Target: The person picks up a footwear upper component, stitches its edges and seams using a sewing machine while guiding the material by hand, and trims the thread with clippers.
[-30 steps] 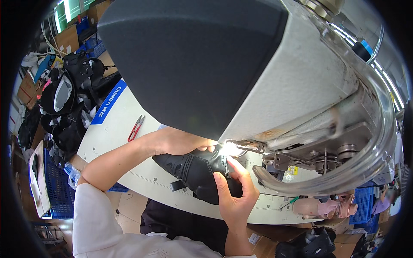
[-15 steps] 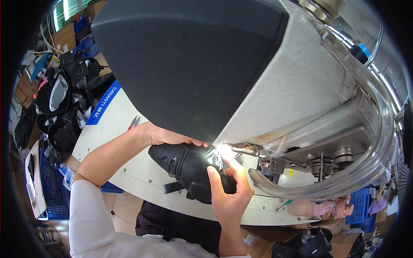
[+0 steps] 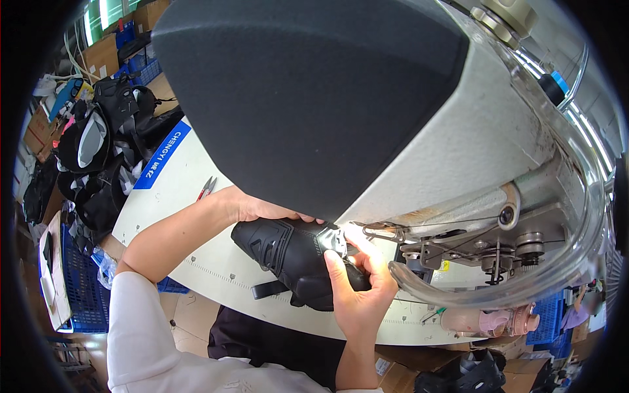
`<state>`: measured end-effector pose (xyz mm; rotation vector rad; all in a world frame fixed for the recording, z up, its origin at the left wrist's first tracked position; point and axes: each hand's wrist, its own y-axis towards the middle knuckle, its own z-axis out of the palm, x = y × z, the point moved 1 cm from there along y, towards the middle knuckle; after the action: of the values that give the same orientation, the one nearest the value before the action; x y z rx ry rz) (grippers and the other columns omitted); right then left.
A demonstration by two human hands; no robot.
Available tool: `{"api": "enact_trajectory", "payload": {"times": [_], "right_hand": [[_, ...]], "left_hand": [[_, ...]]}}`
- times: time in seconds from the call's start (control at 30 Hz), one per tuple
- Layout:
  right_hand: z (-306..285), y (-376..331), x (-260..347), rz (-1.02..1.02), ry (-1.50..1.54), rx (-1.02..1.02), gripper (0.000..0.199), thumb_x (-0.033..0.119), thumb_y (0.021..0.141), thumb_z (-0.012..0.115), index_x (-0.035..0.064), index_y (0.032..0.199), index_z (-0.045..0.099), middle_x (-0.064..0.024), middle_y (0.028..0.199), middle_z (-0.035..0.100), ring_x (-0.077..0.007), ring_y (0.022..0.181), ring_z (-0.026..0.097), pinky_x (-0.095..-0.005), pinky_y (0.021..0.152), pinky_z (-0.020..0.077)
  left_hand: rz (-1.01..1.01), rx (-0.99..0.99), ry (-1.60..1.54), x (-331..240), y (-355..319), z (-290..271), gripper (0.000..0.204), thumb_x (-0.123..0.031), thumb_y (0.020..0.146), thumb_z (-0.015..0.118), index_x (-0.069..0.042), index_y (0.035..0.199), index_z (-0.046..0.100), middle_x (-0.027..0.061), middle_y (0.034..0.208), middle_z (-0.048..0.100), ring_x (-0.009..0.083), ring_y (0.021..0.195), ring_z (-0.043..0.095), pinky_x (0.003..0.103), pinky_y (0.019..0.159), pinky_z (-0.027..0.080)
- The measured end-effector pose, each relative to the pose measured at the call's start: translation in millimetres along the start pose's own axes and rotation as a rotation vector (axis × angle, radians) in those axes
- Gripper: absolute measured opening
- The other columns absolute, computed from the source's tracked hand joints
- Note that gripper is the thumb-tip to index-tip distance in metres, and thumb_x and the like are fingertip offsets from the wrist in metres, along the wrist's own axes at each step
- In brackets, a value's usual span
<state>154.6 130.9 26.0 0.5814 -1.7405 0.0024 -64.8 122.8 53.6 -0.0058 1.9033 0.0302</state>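
A black shoe upper [image 3: 298, 265] with moulded ribs and a loose strap tab lies under the head of a sewing machine [image 3: 419, 150]. My left hand [image 3: 262, 206] is closed on its far edge; the machine head hides part of the fingers. At the upper's right end, my right hand [image 3: 363, 275] pinches the edge, thumb on the near face and fingers beyond, close to the stitching spot. Bright lamp light washes out that spot, so the needle cannot be made out.
Red-handled snippers [image 3: 207, 188] lie on the white table [image 3: 216, 262] beyond my left forearm. Black uppers [image 3: 98, 144] are piled at left above a blue crate [image 3: 85, 288]. A clear hose [image 3: 498, 298] curves round the machine's right side; a pink bottle [image 3: 488, 321] lies near it.
The view has shifted slightly, moving the scene a little to the right. A lever and thread on the machine now show more. Both hands keep their hold on the upper.
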Motion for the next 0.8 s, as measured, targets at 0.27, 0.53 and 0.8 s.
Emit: {"api": "enact_trajectory", "payload": {"times": [0.27,0.53,0.8], "right_hand": [[7.9,-3.2,0.1,-0.140,-0.109,-0.040,0.032,0.008,0.084,0.077,-0.0025,0.112,0.065,0.0005,0.069,0.051,-0.0069,0.061,0.043,-0.0221,0.056,0.0362],[22.5,-13.2,2.8,-0.112,-0.188,-0.132,0.036,0.012,0.086,0.076,-0.0002,0.117,0.062,-0.0023,0.070,0.056,-0.0094,0.062,0.051,-0.0262,0.057,0.0417],[-24.5,18.2,-26.3,-0.056,-0.055,0.158,0.042,0.010,0.084,0.076,-0.0007,0.122,0.061,-0.0071,0.089,0.065,-0.0119,0.078,0.058,-0.0274,0.072,0.0463]], "left_hand": [[0.006,-0.030,0.061,1.7,5.5,-3.5,0.013,-0.003,0.087,0.057,-0.004,0.083,0.069,0.0005,0.067,0.062,0.0082,0.064,0.054,0.027,0.058,0.043],[0.022,-0.129,0.187,19.7,23.1,-17.1,0.013,-0.003,0.087,0.057,-0.003,0.083,0.069,0.0008,0.067,0.061,0.0083,0.064,0.055,0.027,0.058,0.044],[-0.069,-0.306,0.065,-20.7,-48.4,22.5,0.008,0.000,0.084,0.057,0.001,0.086,0.065,0.0028,0.065,0.060,0.0099,0.064,0.055,0.029,0.056,0.043]]}}
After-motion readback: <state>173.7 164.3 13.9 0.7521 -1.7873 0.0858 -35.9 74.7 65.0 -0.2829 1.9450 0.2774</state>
